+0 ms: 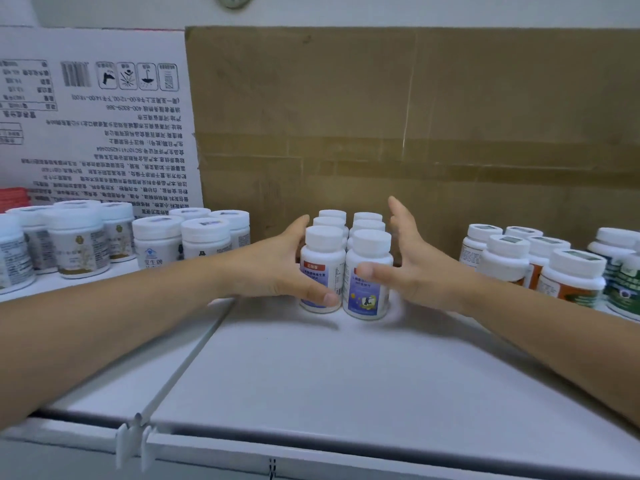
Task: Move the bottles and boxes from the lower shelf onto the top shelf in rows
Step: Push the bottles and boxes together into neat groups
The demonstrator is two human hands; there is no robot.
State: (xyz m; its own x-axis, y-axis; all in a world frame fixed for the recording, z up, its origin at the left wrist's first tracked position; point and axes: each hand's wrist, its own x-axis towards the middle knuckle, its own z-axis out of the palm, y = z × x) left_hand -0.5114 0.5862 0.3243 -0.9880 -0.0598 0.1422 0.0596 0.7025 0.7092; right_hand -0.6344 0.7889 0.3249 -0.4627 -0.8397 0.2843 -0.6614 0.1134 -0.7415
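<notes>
left grip (277, 268) cupped on the left front bottle (322, 271), thumb across its label | right grip (408, 268) spread wide, thumb touching the right front bottle (369, 278) | double row (349, 230) runs back toward the cardboard box (415, 116), boxed between both hands, prob squaring up

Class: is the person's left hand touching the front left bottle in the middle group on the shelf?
Touching. The head view shows the left hand wrapped around the front left bottle, thumb lying across its label.

Rear bottles (332, 216) mostly hidden; clock (234, 0) cropped.
</notes>
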